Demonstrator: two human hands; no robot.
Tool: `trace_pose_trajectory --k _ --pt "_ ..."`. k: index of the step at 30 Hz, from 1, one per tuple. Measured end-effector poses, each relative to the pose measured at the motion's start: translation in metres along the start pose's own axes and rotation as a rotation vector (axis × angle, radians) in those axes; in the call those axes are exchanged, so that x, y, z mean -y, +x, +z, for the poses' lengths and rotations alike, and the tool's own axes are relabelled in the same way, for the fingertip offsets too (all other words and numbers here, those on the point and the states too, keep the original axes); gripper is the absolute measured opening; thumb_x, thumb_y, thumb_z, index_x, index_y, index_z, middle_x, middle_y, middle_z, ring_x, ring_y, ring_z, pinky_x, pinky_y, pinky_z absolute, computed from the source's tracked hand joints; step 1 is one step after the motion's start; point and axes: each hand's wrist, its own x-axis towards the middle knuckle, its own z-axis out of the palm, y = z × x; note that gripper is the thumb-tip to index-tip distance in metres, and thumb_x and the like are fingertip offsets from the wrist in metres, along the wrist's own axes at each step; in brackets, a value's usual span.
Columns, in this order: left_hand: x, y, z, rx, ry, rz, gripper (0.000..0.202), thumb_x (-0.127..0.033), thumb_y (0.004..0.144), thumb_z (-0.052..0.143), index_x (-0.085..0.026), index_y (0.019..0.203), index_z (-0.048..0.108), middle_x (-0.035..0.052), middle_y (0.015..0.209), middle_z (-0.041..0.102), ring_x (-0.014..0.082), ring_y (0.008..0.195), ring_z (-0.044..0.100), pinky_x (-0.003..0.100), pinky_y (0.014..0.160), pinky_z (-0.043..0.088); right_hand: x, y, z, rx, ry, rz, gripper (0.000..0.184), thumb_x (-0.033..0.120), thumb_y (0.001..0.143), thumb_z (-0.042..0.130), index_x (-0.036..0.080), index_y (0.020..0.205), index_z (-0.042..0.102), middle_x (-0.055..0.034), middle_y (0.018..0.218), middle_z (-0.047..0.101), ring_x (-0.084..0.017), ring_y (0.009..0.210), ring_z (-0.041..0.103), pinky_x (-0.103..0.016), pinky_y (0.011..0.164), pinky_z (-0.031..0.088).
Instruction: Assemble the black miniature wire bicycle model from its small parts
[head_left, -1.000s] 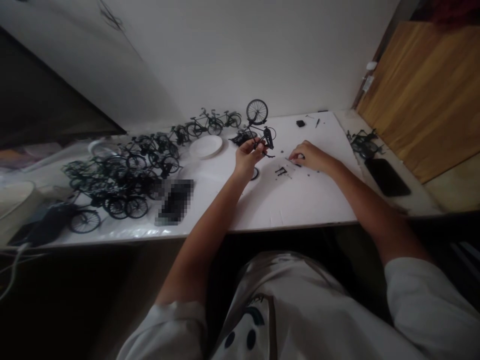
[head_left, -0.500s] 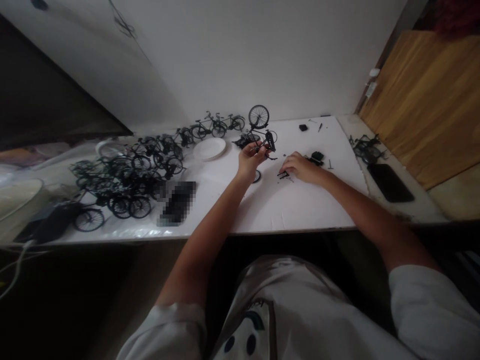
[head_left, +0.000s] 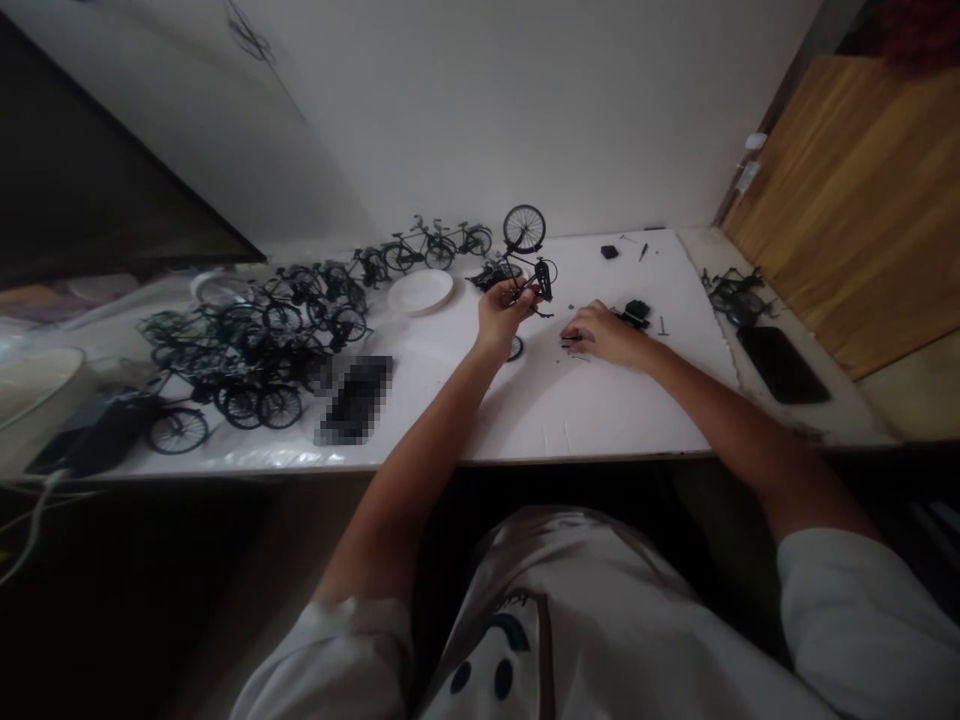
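Note:
My left hand (head_left: 501, 315) grips a black model bicycle (head_left: 534, 272) above the white board, with its one visible fitted wheel (head_left: 524, 229) pointing up and away. A loose wheel (head_left: 515, 348) lies on the board, partly hidden behind my left wrist. My right hand (head_left: 596, 332) rests low over the board, fingers bent and close together around a small dark part (head_left: 571, 342), which they mostly cover. Tiny loose pieces lie just below those fingers. Beside the right hand sits a small pile of black parts (head_left: 634, 314), with a T-shaped tool (head_left: 663, 327) to its right.
Many assembled model bicycles (head_left: 255, 350) crowd the left of the table, and more stand along the wall. A white plate (head_left: 421, 293) lies between. At right are another bicycle (head_left: 739, 296) and a dark phone (head_left: 782, 364). A small black block (head_left: 609, 252) lies at the back.
My right fingers have closed further over the small dark part, which shows less now. My left hand keeps its hold on the bicycle. The view has shifted slightly.

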Motion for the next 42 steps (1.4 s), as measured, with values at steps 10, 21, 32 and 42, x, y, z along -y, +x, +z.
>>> trace_pose_trajectory --k 10,21,32,42 --pt "-0.006 0.002 -0.003 -0.009 -0.007 0.007 0.046 -0.031 0.073 0.102 -0.020 0.104 0.070 0.0070 0.102 0.083 0.0190 0.089 0.081 0.035 0.090 0.066 0.006 -0.004 -0.005 -0.028 0.056 -0.021 0.007 0.023 0.098 0.078 0.026 0.103 0.082 -0.0103 0.111 0.080 -0.032 0.123 0.060 -0.046 0.108 0.050" --pt "-0.005 0.008 -0.007 -0.040 0.001 0.012 0.043 -0.028 0.075 0.100 -0.020 0.104 0.070 0.0071 0.104 0.084 0.0206 0.092 0.082 0.039 0.095 0.065 -0.010 -0.004 -0.025 -0.171 -0.126 0.092 0.016 0.036 0.103 0.077 0.030 0.105 0.091 -0.0111 0.103 0.083 -0.036 0.116 0.059 -0.051 0.103 0.049" --pt "-0.008 0.004 -0.003 -0.014 0.001 0.014 0.038 -0.022 0.077 0.097 -0.019 0.104 0.071 0.0077 0.103 0.084 0.0203 0.090 0.081 0.035 0.088 0.065 -0.030 -0.005 -0.023 -0.127 -0.274 0.144 0.023 0.022 0.101 0.071 0.030 0.106 0.092 -0.0155 0.108 0.076 -0.041 0.125 0.054 -0.060 0.105 0.049" --pt "-0.002 0.007 -0.003 -0.011 0.018 0.034 0.040 -0.023 0.077 0.097 -0.018 0.105 0.070 0.0078 0.103 0.084 0.0199 0.088 0.082 0.031 0.082 0.064 -0.030 0.000 -0.011 -0.104 -0.223 0.019 0.038 0.018 0.103 0.058 0.027 0.126 0.087 -0.0136 0.137 0.078 -0.039 0.133 0.054 -0.057 0.110 0.050"
